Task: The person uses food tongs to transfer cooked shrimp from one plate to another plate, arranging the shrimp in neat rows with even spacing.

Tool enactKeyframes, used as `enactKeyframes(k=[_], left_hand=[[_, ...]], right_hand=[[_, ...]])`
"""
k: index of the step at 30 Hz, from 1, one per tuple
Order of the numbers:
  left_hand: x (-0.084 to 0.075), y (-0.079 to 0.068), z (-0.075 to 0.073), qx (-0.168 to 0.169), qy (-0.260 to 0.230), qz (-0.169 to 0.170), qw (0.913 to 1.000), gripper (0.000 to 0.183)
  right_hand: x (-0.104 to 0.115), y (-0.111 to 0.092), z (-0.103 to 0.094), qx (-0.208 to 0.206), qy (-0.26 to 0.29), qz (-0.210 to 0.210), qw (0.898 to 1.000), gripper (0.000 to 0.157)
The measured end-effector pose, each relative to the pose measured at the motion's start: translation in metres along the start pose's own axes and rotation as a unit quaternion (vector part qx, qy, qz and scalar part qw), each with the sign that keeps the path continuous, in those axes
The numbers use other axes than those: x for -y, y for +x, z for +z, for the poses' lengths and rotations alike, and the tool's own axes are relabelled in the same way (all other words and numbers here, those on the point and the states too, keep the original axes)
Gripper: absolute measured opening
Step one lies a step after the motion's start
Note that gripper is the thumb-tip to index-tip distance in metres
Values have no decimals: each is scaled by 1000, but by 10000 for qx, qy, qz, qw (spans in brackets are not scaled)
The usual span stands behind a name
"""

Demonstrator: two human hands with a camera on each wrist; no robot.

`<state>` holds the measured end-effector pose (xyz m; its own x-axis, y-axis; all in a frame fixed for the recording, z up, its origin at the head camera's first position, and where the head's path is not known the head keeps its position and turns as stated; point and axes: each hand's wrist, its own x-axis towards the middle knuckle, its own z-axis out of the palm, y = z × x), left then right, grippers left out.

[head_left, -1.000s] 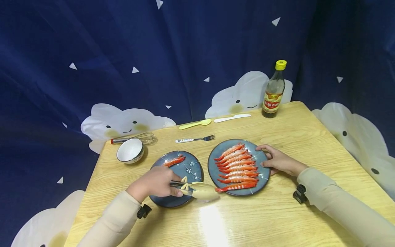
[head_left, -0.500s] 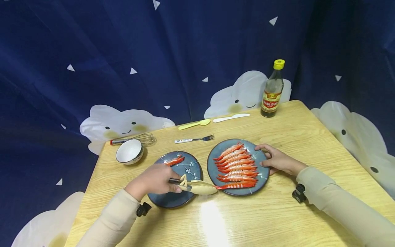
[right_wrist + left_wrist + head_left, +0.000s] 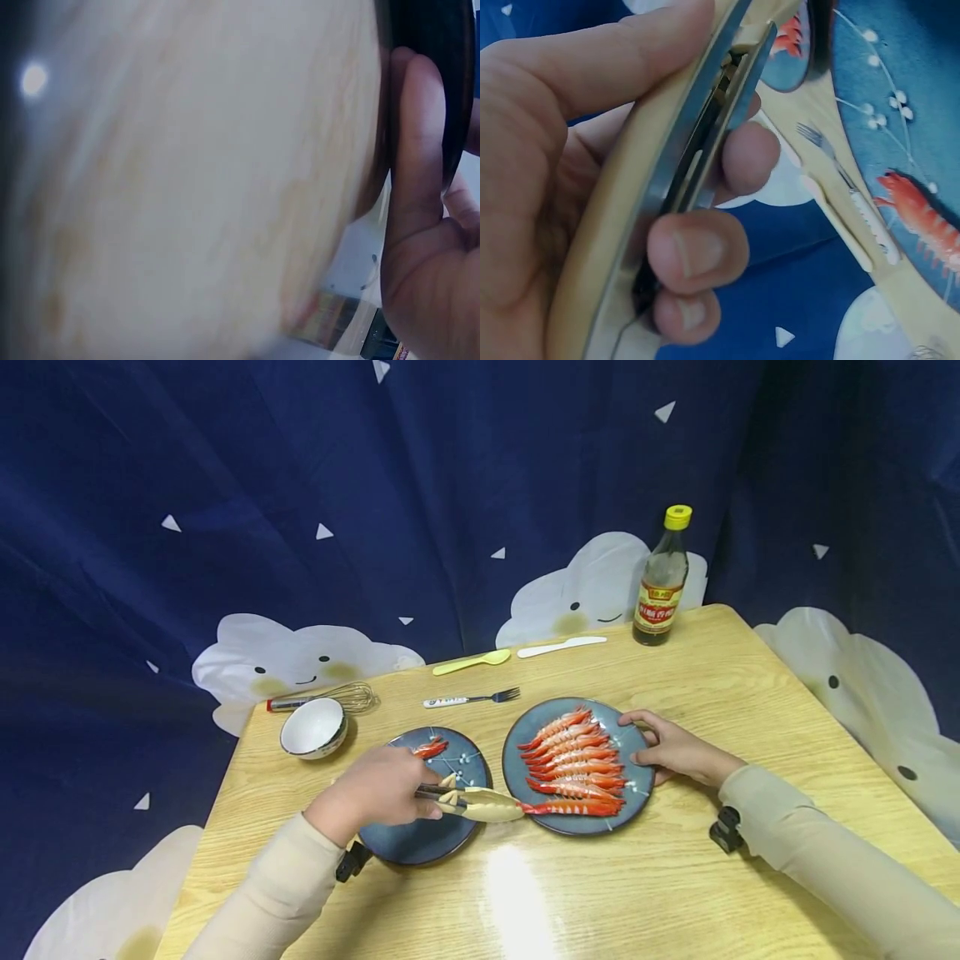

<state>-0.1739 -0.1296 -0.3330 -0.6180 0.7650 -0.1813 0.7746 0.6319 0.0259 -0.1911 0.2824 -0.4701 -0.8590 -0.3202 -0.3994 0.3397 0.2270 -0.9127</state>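
My left hand (image 3: 382, 787) grips tongs (image 3: 487, 806) with cream tips; their cream and metal handle (image 3: 607, 202) fills much of the left wrist view. The tips meet the left end of the nearest shrimp (image 3: 577, 807) on the right blue plate (image 3: 516, 768); whether they pinch it I cannot tell. Several red shrimp (image 3: 576, 752) lie in a row behind it. My right hand (image 3: 682, 753) holds that plate's right rim, thumb on top, other fingers partly hidden. Under my left hand is another blue plate (image 3: 420, 845) with a shrimp (image 3: 431, 748), partly covered.
A fork (image 3: 472, 697), a yellow spoon (image 3: 471, 662) and a white knife (image 3: 562, 647) lie behind the plates. A white bowl (image 3: 313, 727) and a whisk (image 3: 352, 697) are at the left. A sauce bottle (image 3: 660, 589) stands at the back right.
The tongs' tips have moved slightly away from me, and the nearest shrimp's left end has shifted the same way, so it lies straighter. My right hand stays on the plate.
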Motion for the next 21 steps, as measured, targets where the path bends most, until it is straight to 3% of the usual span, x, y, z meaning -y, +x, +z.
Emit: enactKeyframes(k=[5, 9, 15, 21], left_hand=[[-11, 0, -6, -101, 450, -1, 9989, 29], [-19, -1, -10, -320, 666, 63, 9972, 22], [-19, 0, -11, -659, 852, 67, 9942, 23], [-19, 2, -9, -470, 1047, -189, 9932, 44]], right_hand=[[0, 0, -1, -1, 43, -26, 10000, 61], [0, 0, -1, -15, 18, -47, 10000, 61], [1, -1, -1, -49, -48, -11, 10000, 61], [-1, 0, 0, -43, -78, -33, 10000, 60]])
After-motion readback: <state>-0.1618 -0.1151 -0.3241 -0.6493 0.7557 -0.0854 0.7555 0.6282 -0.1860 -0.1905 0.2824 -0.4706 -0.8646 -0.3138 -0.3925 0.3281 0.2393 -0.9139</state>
